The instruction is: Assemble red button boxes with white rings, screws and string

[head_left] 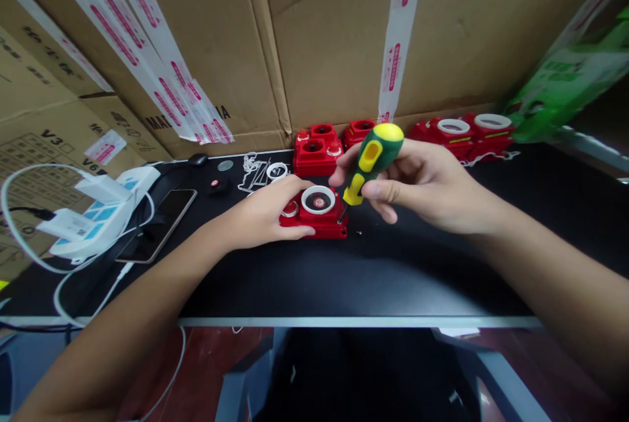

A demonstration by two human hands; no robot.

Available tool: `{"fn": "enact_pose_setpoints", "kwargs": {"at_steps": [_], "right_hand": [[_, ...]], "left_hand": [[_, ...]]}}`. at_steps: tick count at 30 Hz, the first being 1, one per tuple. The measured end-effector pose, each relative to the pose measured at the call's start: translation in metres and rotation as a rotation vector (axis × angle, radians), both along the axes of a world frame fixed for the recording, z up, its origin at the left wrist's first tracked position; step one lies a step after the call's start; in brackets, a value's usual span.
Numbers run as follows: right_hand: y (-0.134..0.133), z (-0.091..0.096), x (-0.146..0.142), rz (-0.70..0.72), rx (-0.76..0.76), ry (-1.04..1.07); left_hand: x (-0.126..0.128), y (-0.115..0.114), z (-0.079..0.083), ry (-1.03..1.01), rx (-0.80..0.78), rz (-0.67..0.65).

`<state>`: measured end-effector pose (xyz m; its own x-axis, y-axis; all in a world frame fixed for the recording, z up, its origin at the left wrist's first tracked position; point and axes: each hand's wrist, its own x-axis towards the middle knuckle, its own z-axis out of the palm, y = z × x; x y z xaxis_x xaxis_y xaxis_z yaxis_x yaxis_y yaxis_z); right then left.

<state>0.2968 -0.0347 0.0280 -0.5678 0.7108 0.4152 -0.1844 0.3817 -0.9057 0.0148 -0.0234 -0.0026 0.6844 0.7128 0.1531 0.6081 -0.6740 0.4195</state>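
Right hand (422, 186): your fingers are clamped round the screwdriver (374, 154), which has a green-and-yellow handle.
Screwdriver axis: steeply tilted, handle up-right, tip down-left at the right edge of the red casing (314, 220).
Left hand (265, 212): yours, gripping the casing's left side; the nearer hand.
Casing position: on the black table (344, 271), between both hands, with a white ring (318, 199) on top.
Writing: "V3" on the cardboard box (49, 140); the print on the tape (398, 35) is unreadable.

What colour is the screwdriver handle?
Green and yellow screwdriver handle, clearest in the head view.
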Motion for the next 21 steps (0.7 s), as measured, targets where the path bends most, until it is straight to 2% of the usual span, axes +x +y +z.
{"fn": "enact_pose_setpoints", "kwargs": {"at_steps": [2,9,21], "right_hand": [[0.0,-0.001,-0.001,0.001,-0.005,0.015],[-0.003,-0.009,-0.011,-0.198,-0.06,0.053],[0.002,-0.005,0.001,-0.095,0.024,0.098]], "left_hand": [[0.0,0.0,0.0,0.0,-0.003,0.002],[0.001,0.001,0.0,-0.001,0.002,-0.002],[0.0,0.001,-0.001,-0.016,-0.022,0.01]]}}
